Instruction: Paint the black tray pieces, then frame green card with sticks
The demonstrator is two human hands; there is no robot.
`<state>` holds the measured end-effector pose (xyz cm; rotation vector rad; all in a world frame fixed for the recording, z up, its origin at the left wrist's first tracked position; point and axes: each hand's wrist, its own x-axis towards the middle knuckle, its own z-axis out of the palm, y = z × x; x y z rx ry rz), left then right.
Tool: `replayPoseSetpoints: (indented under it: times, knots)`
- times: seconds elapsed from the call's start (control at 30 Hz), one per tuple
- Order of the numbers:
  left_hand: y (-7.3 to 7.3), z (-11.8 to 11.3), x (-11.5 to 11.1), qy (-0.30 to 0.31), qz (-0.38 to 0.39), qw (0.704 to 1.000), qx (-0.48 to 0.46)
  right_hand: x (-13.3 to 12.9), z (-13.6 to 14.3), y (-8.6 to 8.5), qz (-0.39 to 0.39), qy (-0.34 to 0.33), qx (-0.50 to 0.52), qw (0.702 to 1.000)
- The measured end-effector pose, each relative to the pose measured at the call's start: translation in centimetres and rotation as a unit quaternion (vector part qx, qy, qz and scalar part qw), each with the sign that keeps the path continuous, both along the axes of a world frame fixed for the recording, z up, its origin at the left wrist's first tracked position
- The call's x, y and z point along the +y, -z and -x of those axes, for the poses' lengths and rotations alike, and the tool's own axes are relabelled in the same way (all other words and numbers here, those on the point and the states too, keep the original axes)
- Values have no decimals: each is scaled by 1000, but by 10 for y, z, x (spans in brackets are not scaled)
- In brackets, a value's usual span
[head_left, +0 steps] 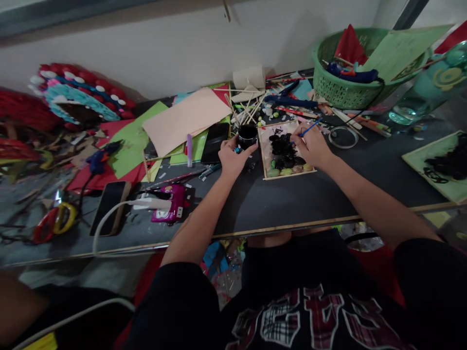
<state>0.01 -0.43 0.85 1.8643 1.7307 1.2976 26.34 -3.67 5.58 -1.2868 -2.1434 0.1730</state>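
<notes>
My left hand (235, 156) is closed round a small jar of black paint (247, 137), thumb on one side and fingers on the other. A thin blue paintbrush (311, 127) is pinched in my right hand (313, 146), its tip hidden behind the fingers. That hand hovers over or rests on a framed board (269, 160) edged with thin sticks; I cannot tell which. Stones (282, 146) on the board are coated black, while those along its near edge (286, 171) show green, yellow and brown.
A green basket (335, 90) and a clear bottle (410, 104) stand at the back right. Wooden sticks (251, 109) and paper sheets (188, 119) lie behind. Leftward are a purple power socket (173, 204), a phone (109, 206), scissors (54, 223) and a blue glue gun (98, 158). Another board (443, 165) lies far right.
</notes>
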Motion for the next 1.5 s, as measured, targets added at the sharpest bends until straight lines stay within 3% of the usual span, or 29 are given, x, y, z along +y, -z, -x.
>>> replayPoseSetpoints:
  times: [0.47, 0.83, 1.07, 1.4, 1.5]
  knots:
    - [-4, -2, -2, 4, 18, 1000, 2, 3, 7, 1, -24, -44, -72, 996]
    - [-3, -3, -1, 14, 1, 1000, -17, 1, 4, 3, -49, -58, -19, 997]
    - [-6, -5, -2, 9, 3, 1000, -12, 11, 9, -1, -59, 22, 21, 998]
    - [-1, -3, -1, 17, -2, 1000, -8, 46, 19, -14, 19, -9, -17, 1000]
    - [-3, -4, -2, 24, 1, 1000, -17, 48, 22, -12, 12, 19, 36, 999]
